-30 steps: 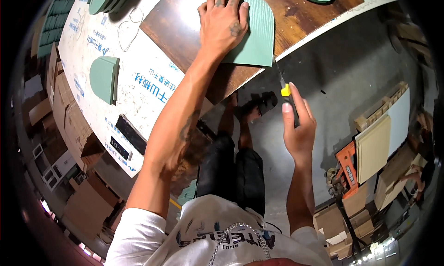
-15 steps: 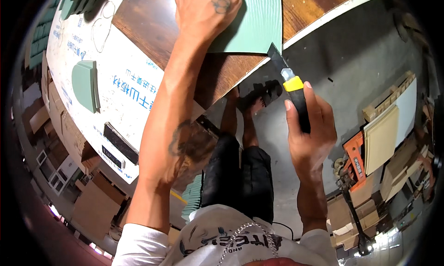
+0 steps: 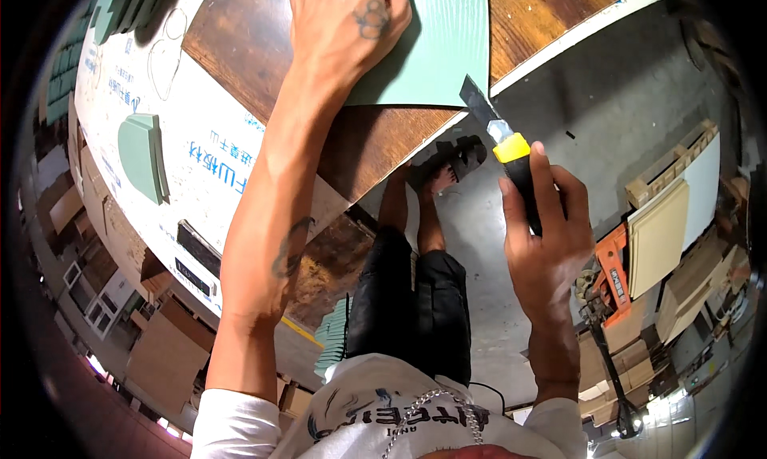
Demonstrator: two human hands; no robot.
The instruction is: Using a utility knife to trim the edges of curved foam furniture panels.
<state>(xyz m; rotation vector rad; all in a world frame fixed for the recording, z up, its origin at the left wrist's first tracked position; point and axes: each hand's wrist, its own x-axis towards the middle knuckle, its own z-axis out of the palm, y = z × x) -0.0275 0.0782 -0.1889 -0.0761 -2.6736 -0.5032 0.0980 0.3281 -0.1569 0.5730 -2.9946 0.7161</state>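
Observation:
My right hand (image 3: pixel 550 219) is closed round the black and yellow handle of a utility knife (image 3: pixel 515 159). Its broad dark blade points up and overlaps the lower right corner of a pale green, wood-grained sheet (image 3: pixel 447 55); whether it touches the sheet I cannot tell. That sheet lies on a brown wooden board (image 3: pixel 240 47) and juts past the board's edge at this corner. Across the left part of the sheet, my left hand (image 3: pixel 347 15) rests with its knuckles up, and its fingers run mostly out of the top of the view.
On the white printed table surface at left lie curved green pieces (image 3: pixel 142 157), a stack of green pieces (image 3: pixel 128 7), a loop of string (image 3: pixel 166 63) and a dark bar (image 3: pixel 198 247). Beyond the grey floor, an orange tool (image 3: pixel 613 274) stands beside leaning boards (image 3: pixel 659 239).
The sheet's near edge sits slightly lower in view, and my left arm has shifted a little left. My right hand with the knife has moved slightly down and right.

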